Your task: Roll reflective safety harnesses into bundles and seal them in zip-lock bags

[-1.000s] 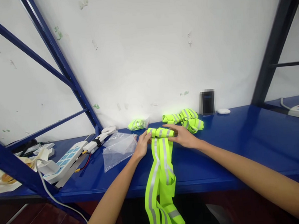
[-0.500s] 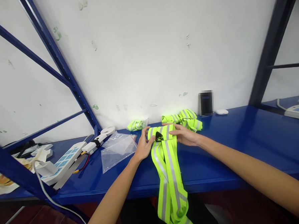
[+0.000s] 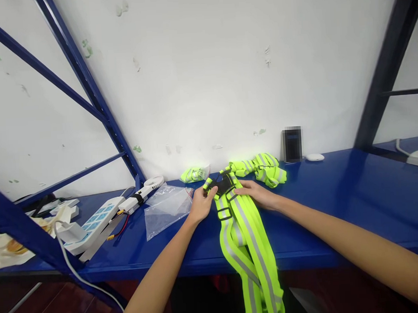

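Observation:
Both hands grip a neon-yellow reflective vest (image 3: 252,229) made of straps with grey stripes. My left hand (image 3: 201,203) pinches its upper left side, thumb on the edge of a black joining patch (image 3: 224,184). On the upper right, my right hand (image 3: 255,193) is closed on the straps, its fingers partly behind them. A black slider buckle (image 3: 224,213) shows on the left strap. The long straps hang over the table's front edge, their lower ends out of view. Behind the hands lie a bundled reflective vest (image 3: 271,167) and a smaller folded yellow bundle (image 3: 193,174).
On the blue table (image 3: 323,206) lie a clear plastic bag (image 3: 166,212), a white power strip (image 3: 96,223), a small white fan (image 3: 154,182) and a red cable (image 3: 123,227). A dark blurred box (image 3: 292,145) and a white oval case (image 3: 314,157) stand near the wall.
The folded band at the top of the vest has opened out, bringing the black patch and slider buckle into view. The hanging straps have swung to the right. Both hands keep hold.

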Demonstrator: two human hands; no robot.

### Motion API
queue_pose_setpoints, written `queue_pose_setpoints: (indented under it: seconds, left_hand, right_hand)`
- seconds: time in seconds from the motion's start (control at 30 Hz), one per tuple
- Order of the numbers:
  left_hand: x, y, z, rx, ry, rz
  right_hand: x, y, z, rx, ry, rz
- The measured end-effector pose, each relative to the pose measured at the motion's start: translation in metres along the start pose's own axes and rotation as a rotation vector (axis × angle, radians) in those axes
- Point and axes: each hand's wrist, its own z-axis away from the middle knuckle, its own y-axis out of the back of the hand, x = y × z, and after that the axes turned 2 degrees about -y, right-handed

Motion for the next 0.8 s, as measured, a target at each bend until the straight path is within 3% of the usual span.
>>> queue_pose_setpoints:
  seconds: [0.1, 0.2, 0.3, 0.5, 0.63, 0.8]
  left_hand:
    - [0.001, -0.002, -0.001, -0.027, 0.050, 0.108]
    - [0.003, -0.002, 0.001, -0.097, 0.041, 0.084]
    - [0.007, -0.001, 0.004, -0.203, -0.019, 0.069]
    - [0.017, 0.000, 0.009, -0.326, -0.088, -0.029]
    - [0.021, -0.001, 0.013, -0.298, -0.118, -0.087]
    - [0.021, 0.001, 0.014, -0.127, -0.195, -0.198]
  right_hand:
    - [0.005, 0.002, -0.004, 0.071, 0.082, 0.151]
    - [0.008, 0.002, -0.007, 0.083, 0.147, 0.155]
    - [0.011, 0.002, -0.008, 0.075, 0.131, 0.117]
    - [0.015, 0.003, -0.011, 0.225, 0.108, 0.051]
    - [0.014, 0.000, -0.012, 0.266, 0.034, -0.081]
    - [0.015, -0.004, -0.011, 0.234, -0.024, -0.129]
